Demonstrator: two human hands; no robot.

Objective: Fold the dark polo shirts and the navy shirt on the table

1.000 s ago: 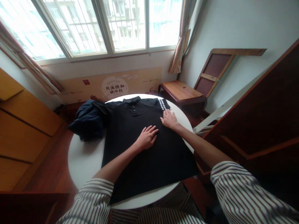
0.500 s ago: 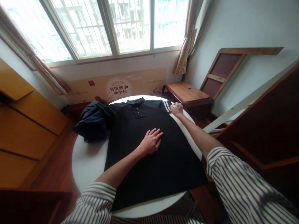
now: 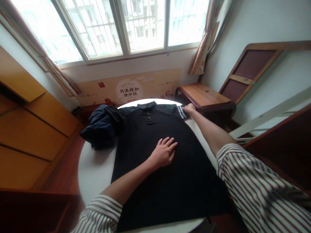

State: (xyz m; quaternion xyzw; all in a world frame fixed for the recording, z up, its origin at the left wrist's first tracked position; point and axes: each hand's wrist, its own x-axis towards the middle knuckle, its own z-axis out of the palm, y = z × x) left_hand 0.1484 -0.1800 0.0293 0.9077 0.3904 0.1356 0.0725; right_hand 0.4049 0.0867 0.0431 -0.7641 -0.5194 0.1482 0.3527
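Note:
A black polo shirt [image 3: 155, 191] lies spread face up over a round white table [image 3: 91, 174], its collar at the far side. My left hand [image 3: 164, 152] rests flat on the middle of the shirt with the fingers spread. Out at the far right, my right hand [image 3: 190, 109] is closed on the end of the shirt's sleeve, beside its white stripes [image 3: 181, 112]. Its fingertips are partly hidden behind the hand. A bundle of dark blue clothing [image 3: 100, 127] sits to the left, against the other sleeve.
Beyond the table stands a low wooden stool [image 3: 204, 95], with a wooden folding frame [image 3: 252, 71] leaning on the wall. Wooden drawers [image 3: 31, 129] are on the left. A printed banner [image 3: 148, 84] runs under the barred window [image 3: 143, 26].
My right hand has shifted a little outward at the sleeve end and the sleeve lies straighter. My left hand stays on the shirt. The view has turned slightly left.

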